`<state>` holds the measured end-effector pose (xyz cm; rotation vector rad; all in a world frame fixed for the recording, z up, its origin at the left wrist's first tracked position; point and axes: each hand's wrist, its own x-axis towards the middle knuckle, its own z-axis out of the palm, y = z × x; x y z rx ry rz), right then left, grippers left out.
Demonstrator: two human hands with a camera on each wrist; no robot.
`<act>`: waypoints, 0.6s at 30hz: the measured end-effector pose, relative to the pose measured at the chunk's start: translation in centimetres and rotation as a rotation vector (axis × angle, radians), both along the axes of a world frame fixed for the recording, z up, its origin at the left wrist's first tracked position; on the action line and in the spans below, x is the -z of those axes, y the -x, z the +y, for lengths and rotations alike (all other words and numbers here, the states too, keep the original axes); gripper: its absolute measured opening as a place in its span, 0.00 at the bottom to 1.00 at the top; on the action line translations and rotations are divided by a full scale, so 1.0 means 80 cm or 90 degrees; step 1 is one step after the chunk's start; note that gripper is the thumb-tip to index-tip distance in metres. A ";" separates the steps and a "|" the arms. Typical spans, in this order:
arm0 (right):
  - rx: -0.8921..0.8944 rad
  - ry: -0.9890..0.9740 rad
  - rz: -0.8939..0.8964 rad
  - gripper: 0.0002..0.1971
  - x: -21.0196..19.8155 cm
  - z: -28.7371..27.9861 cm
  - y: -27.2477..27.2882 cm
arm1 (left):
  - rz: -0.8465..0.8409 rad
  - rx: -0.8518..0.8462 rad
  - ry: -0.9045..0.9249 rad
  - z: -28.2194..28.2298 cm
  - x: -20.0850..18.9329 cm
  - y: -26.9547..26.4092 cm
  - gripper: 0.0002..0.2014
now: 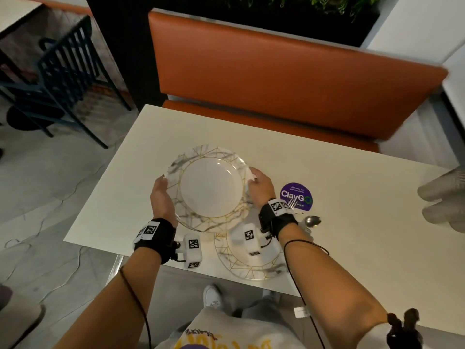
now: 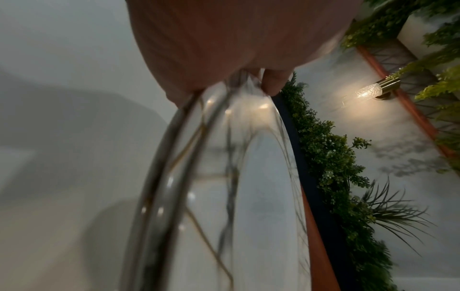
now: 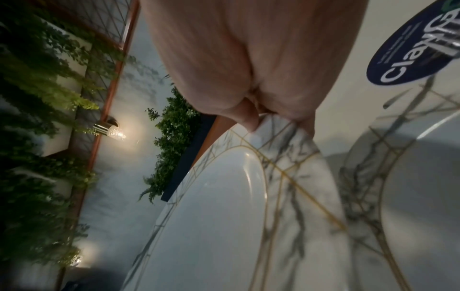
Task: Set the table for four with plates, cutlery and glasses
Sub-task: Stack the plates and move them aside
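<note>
A marble-patterned plate with gold lines (image 1: pixel 210 187) is held level over the white table (image 1: pixel 352 222). My left hand (image 1: pixel 161 195) grips its left rim and my right hand (image 1: pixel 260 185) grips its right rim. In the left wrist view my left hand (image 2: pixel 224 49) curls over the plate's edge (image 2: pixel 248 196). The right wrist view has my right hand (image 3: pixel 248 118) pinching the rim (image 3: pixel 224 216). A second matching plate (image 1: pixel 251 268) (image 3: pixel 410 196) lies near the table's front edge, partly under my right wrist. A spoon (image 1: pixel 312 221) and a fork (image 1: pixel 292 204) lie to the right.
A round purple sticker (image 1: pixel 297 195) lies on the table under the fork's tines. An orange bench (image 1: pixel 276 79) runs along the far side. A dark slatted chair (image 1: pixel 63 71) stands at the left. A blurred grey shape (image 1: pixel 442 197) intrudes at the right edge.
</note>
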<state>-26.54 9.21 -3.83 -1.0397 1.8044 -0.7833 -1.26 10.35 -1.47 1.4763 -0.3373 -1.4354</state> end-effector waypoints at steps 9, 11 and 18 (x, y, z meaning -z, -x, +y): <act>-0.006 0.017 -0.016 0.24 -0.014 0.017 0.027 | -0.027 0.074 -0.010 0.016 0.000 0.022 0.27; -0.018 0.021 -0.073 0.22 -0.019 0.022 0.040 | -0.072 0.066 0.020 0.022 -0.001 0.027 0.31; -0.013 -0.127 0.282 0.16 0.014 0.067 0.102 | -0.214 0.075 0.112 0.026 0.012 0.012 0.26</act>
